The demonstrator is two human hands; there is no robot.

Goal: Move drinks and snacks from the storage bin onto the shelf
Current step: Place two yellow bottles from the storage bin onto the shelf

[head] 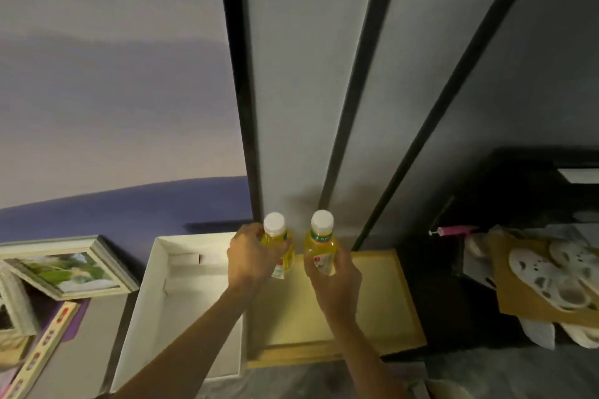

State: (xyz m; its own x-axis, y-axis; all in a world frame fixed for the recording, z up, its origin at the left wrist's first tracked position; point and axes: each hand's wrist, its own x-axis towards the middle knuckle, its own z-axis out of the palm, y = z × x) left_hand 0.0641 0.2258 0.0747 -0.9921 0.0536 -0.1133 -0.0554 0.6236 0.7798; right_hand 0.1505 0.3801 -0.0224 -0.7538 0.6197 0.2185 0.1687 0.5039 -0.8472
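Standing upright and slightly apart, the left bottle (278,241) and the right bottle (321,244) hold yellow drink under white caps. The right one's green neck band bears white characters too blurred to read. The left hand (248,261) and the right hand (335,275) each keep a grip curled round a bottle's body. Both bottles are raised over the white bin (181,301) and yellow tray (382,301), before the shelf (291,107).

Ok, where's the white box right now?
Head view, lower left of centre: the white box sits on the floor between the picture frame on its left and the yellow tray on its right.
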